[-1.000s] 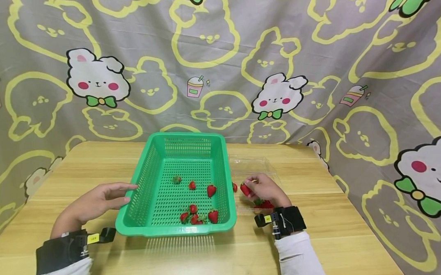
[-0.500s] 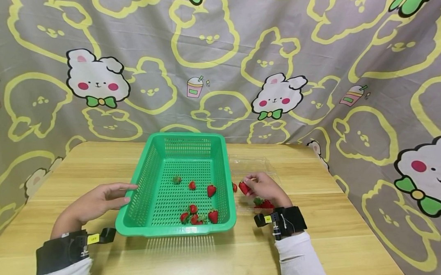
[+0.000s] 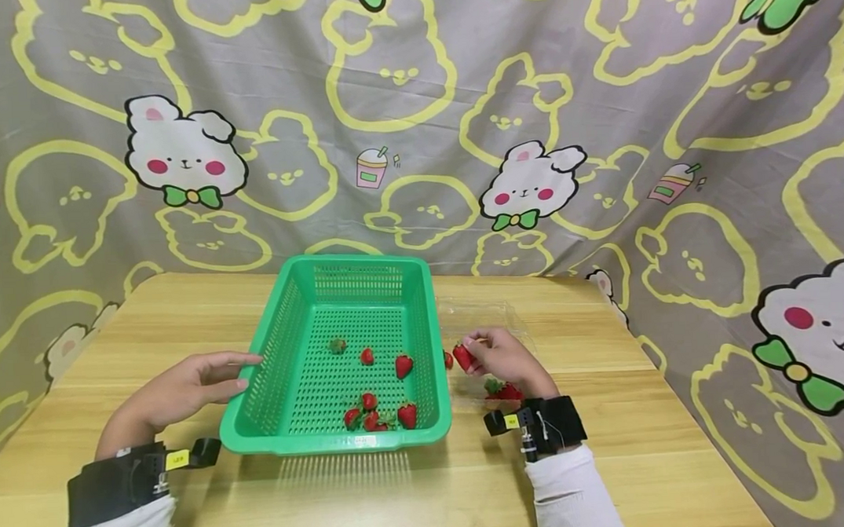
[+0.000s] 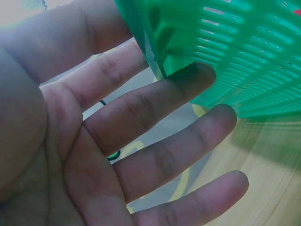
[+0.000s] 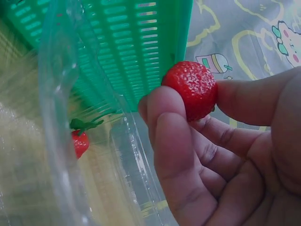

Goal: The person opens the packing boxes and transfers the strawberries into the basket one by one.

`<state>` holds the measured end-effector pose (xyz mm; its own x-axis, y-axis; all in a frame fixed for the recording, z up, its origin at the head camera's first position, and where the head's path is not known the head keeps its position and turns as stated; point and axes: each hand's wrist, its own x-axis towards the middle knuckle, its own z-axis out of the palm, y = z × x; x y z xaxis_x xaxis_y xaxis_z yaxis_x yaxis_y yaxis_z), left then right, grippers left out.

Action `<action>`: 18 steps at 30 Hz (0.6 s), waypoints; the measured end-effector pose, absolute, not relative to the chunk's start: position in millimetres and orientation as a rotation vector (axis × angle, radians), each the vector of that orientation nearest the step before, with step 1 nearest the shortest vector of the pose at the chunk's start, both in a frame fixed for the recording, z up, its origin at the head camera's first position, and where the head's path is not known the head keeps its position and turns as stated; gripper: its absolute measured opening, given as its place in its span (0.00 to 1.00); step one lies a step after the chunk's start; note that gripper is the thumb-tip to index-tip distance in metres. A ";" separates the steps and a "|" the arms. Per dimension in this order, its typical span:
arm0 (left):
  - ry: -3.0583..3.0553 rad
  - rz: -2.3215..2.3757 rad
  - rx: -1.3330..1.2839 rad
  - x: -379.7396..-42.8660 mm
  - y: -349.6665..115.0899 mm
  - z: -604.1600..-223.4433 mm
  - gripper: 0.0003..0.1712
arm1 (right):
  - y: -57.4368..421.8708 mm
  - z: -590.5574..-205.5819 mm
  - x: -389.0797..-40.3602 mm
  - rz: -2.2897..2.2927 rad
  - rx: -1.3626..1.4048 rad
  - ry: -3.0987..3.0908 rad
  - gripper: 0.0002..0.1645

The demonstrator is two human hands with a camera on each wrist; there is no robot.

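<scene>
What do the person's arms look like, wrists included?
White sleeves end at black wristbands, each with a protruding black mount and yellow label, its lettering too small to read. The left grip and right grip are ungloved.

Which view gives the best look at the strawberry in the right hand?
The right wrist view: the strawberry appears large and close, pinched by the right hand, its seeded skin clear. The head view shows it small and partly covered by the hand, right of the green plastic basket. The left wrist view misses it.
</scene>
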<state>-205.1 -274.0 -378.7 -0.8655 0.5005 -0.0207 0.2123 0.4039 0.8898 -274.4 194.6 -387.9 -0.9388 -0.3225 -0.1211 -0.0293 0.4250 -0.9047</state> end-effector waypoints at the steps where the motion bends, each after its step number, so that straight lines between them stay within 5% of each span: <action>1: 2.381 1.442 0.627 -205.3 -274.2 -378.8 0.27 | 194.7 -387.8 -274.4 -1.524 -0.320 2.403 0.17; 18: 2.383 1.441 0.637 -204.9 -274.0 -377.6 0.27 | 186.2 -376.3 -266.5 -1.630 -0.355 2.351 0.20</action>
